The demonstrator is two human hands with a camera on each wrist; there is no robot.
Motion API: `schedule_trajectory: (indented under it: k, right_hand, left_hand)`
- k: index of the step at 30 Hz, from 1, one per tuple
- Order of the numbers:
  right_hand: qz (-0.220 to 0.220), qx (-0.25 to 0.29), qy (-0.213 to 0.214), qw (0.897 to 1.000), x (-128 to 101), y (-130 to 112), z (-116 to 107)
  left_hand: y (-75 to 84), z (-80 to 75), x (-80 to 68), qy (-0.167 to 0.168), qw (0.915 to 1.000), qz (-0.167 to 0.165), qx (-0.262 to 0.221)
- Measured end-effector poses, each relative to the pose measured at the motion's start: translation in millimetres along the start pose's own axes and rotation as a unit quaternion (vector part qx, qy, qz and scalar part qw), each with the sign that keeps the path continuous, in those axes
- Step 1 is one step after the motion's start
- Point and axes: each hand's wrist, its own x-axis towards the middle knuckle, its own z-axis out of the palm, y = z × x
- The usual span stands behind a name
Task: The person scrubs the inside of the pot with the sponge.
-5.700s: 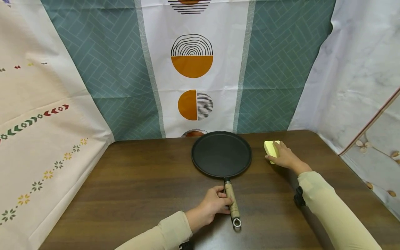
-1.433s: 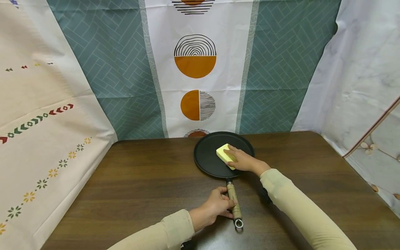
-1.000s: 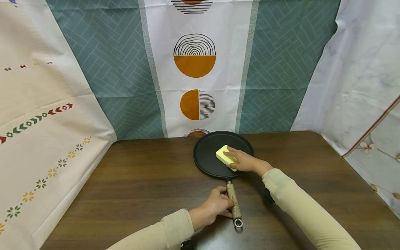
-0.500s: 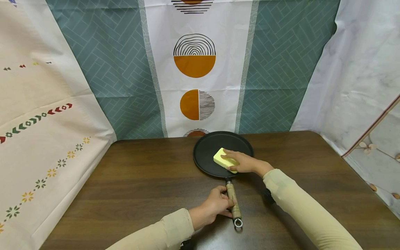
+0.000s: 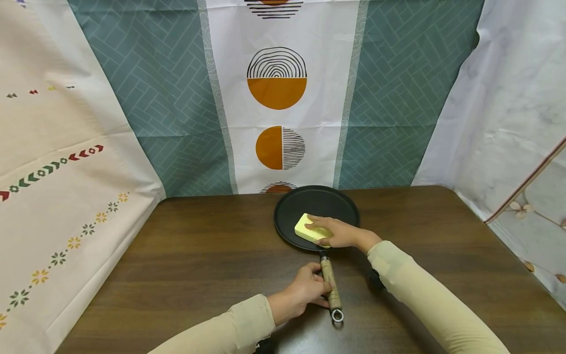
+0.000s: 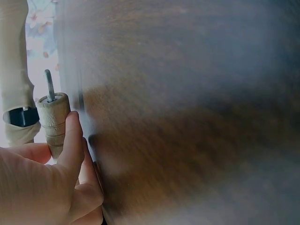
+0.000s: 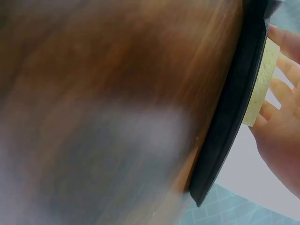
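A flat black round pan [image 5: 327, 204] lies on the brown wooden table [image 5: 199, 255], its wooden handle [image 5: 330, 290] pointing toward me. My left hand [image 5: 302, 292] grips that handle [image 6: 52, 123]; the thumb curls over it in the left wrist view. A yellow sponge [image 5: 305, 229] lies on the pan's near left part. My right hand [image 5: 333, 232] grips the sponge and presses it on the pan. In the right wrist view the pan's rim [image 7: 229, 117] is seen edge on, with the sponge [image 7: 260, 86] held by my fingers [image 7: 286, 44] behind it.
Patterned cloth backdrops hang close behind the table [image 5: 276, 98] and along its left side [image 5: 66, 196] and right side [image 5: 508, 123]. Bare tabletop lies to the left and right of the pan.
My right hand has slid the sponge leftward and toward me across the pan. Earlier it brought the sponge from the table right of the pan. My left hand kept its hold on the handle.
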Motion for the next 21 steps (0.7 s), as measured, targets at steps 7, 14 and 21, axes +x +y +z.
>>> schedule_trajectory:
  k: [7,14,21]
  right_hand:
    - [-0.021,0.014,-0.012,1.0,5.7,-5.1,2.3]
    - [-0.021,0.023,-0.018,0.999,12.0,-10.5,5.6]
    - [-0.033,0.012,-0.012,0.999,20.8,-12.3,10.8]
  left_hand:
    - [0.4,-0.4,-0.2,-0.003,1.0,-0.001,-0.001]
    - [2.1,-0.7,-2.0,-0.006,1.0,-0.002,-0.001]
    - [1.6,-0.7,-2.2,-0.004,1.0,0.003,-0.003]
